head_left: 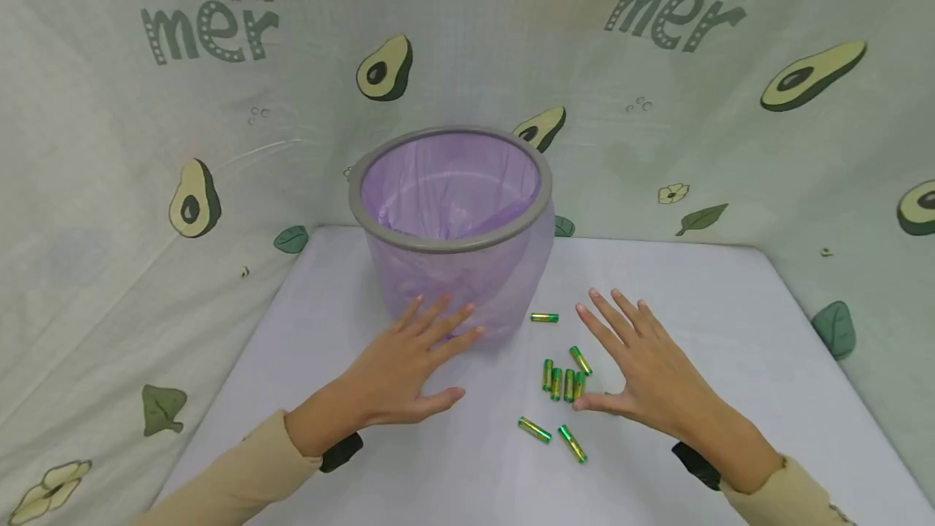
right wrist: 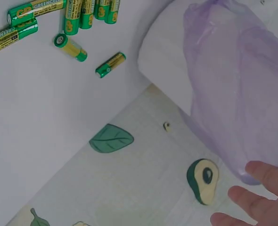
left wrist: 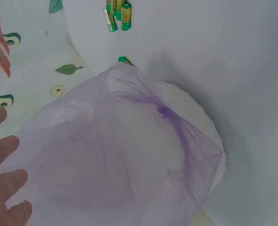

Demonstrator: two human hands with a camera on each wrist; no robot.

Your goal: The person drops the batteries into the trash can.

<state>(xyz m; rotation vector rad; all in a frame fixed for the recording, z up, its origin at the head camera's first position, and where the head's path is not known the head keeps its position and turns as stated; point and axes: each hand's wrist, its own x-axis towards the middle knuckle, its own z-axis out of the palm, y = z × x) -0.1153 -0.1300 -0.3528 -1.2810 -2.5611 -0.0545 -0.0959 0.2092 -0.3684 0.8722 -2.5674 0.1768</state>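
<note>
Several green-and-gold batteries point(head_left: 569, 385) lie loose on the white table, most in a cluster between the two hands. Behind them stands a bin point(head_left: 450, 245) with a grey rim, lined with a thin purple bag point(left wrist: 96, 155) that is knotted low on its side. My left hand point(head_left: 409, 364) spreads its fingers in front of the bin, overlapping its lower wall in the head view, and holds nothing. To the right of the batteries, my right hand point(head_left: 650, 372) also has its fingers spread and holds nothing. Its thumb tip is right beside the end battery in the row point(head_left: 579, 385).
A white tabletop point(head_left: 672, 291) lies under everything. Behind and around it hangs a pale cloth point(head_left: 453, 15) printed with avocados, leaves and lettering. One battery point(head_left: 544, 317) lies apart from the others, close to the bin's base. Dark bands point(head_left: 341, 453) sit on both wrists.
</note>
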